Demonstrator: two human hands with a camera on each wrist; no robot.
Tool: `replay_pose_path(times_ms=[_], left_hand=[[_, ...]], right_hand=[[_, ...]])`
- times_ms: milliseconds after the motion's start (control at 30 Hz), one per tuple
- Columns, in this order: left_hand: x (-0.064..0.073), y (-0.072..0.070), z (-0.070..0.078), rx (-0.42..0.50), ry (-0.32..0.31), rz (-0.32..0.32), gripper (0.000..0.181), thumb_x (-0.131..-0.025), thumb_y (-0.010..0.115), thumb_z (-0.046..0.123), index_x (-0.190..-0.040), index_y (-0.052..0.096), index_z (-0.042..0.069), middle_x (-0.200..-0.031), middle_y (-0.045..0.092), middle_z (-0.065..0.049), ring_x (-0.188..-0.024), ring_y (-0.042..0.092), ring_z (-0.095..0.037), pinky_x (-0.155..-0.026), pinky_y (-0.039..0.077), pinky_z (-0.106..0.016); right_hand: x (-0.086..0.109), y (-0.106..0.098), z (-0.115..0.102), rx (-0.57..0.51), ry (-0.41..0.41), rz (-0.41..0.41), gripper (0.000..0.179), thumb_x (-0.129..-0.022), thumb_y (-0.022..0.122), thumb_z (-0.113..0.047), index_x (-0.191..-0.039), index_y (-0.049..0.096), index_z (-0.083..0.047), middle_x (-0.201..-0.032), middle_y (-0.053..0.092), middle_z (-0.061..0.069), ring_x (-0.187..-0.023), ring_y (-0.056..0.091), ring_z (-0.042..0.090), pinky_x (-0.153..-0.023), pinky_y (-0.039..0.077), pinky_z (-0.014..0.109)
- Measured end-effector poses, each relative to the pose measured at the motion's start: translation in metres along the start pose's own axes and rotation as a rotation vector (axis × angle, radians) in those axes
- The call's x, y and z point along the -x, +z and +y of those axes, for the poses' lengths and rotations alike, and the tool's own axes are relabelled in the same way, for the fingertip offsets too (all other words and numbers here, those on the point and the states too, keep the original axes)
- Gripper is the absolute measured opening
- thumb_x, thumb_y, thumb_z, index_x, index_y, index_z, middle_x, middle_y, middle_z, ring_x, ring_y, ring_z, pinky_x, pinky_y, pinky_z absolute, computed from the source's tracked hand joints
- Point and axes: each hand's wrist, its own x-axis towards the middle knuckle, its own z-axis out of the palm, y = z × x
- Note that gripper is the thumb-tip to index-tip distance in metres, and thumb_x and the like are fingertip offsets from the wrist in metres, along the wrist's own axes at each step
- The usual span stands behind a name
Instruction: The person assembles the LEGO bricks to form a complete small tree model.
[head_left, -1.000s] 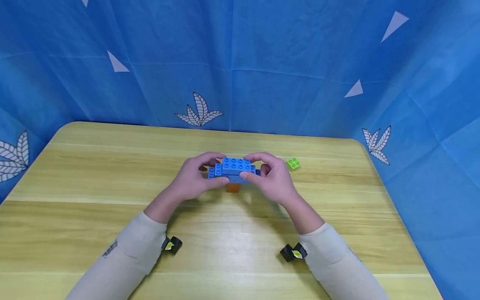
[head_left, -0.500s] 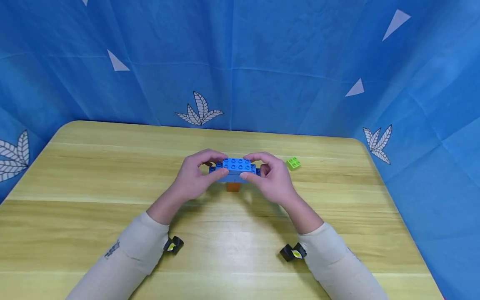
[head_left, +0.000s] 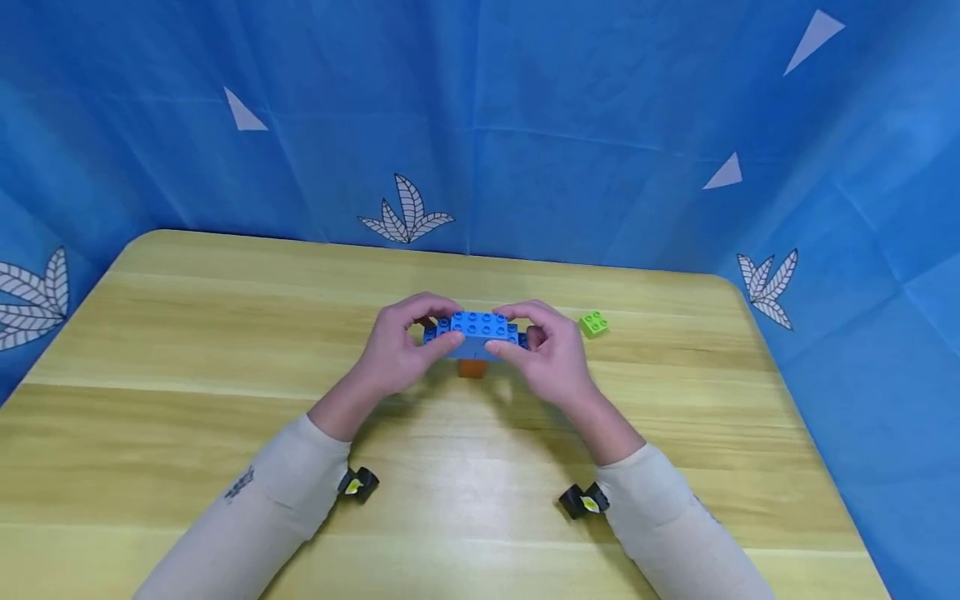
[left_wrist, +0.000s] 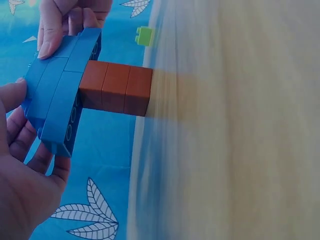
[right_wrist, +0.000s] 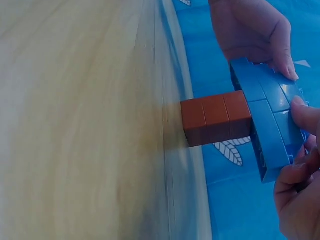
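Observation:
A blue brick assembly (head_left: 480, 327) sits on top of a short orange brick column (head_left: 472, 368), which stands on the wooden table (head_left: 225, 333). My left hand (head_left: 431, 327) pinches its left end and my right hand (head_left: 523, 333) pinches its right end, thumbs in front and fingers behind. In the left wrist view the blue bricks (left_wrist: 57, 95) cap the orange column (left_wrist: 116, 87), with my left hand (left_wrist: 25, 125) curled round one end. In the right wrist view my right hand (right_wrist: 300, 145) grips the blue bricks (right_wrist: 267, 120) above the orange column (right_wrist: 215, 119).
A small green brick (head_left: 593, 323) lies on the table just right of my right hand and apart from it; it also shows in the left wrist view as the green brick (left_wrist: 144, 36). Blue patterned cloth (head_left: 480, 125) walls the table's back and sides.
Both hands keep their hold on the blue bricks over the orange column. My thumbs have crept slightly upward, and the head view has shifted a little.

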Motion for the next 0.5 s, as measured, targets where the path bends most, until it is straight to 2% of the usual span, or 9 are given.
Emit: replay_pose_path(times_ms=[100,233,400,500], left_hand=[[0.0006,-0.0013,0.0005,-0.005,-0.003,-0.002,0.024,-0.091,0.075,0.009,-0.114,0.07,0.005,-0.104,0.068,-0.003,-0.091,0.059,-0.019,-0.079,0.05,-0.043],[0.0019,-0.004,0.0011,-0.006,-0.031,-0.038,0.03,-0.092,0.074,0.009,-0.12,0.066,0.003,-0.108,0.067,-0.006,-0.096,0.06,-0.02,-0.087,0.051,-0.044],[0.004,-0.0065,0.0003,-0.055,-0.15,-0.109,0.044,-0.089,0.079,0.017,-0.127,0.061,0.004,-0.116,0.065,-0.005,-0.1,0.059,-0.022,-0.09,0.05,-0.044],[0.0054,-0.0061,-0.0015,-0.078,-0.214,-0.141,0.045,-0.088,0.08,0.02,-0.126,0.061,0.006,-0.118,0.064,-0.005,-0.099,0.058,-0.023,-0.088,0.05,-0.043]], right_hand=[[-0.0004,0.001,0.0008,-0.004,-0.01,0.007,0.03,-0.08,0.081,0.006,-0.108,0.071,0.006,-0.081,0.058,0.019,-0.047,0.03,0.018,-0.044,0.024,0.023],[0.0003,0.0006,0.001,-0.001,-0.007,0.006,0.031,-0.08,0.081,0.006,-0.11,0.071,0.006,-0.087,0.062,0.017,-0.047,0.031,0.018,-0.044,0.025,0.023],[0.0005,-0.003,-0.0001,0.016,0.016,-0.008,0.034,-0.081,0.08,0.005,-0.113,0.071,0.005,-0.098,0.065,0.015,-0.048,0.032,0.022,-0.045,0.026,0.023],[0.001,-0.0062,-0.0012,0.038,0.05,-0.024,0.037,-0.081,0.082,0.003,-0.116,0.07,0.004,-0.104,0.066,0.013,-0.049,0.033,0.023,-0.045,0.027,0.023]])
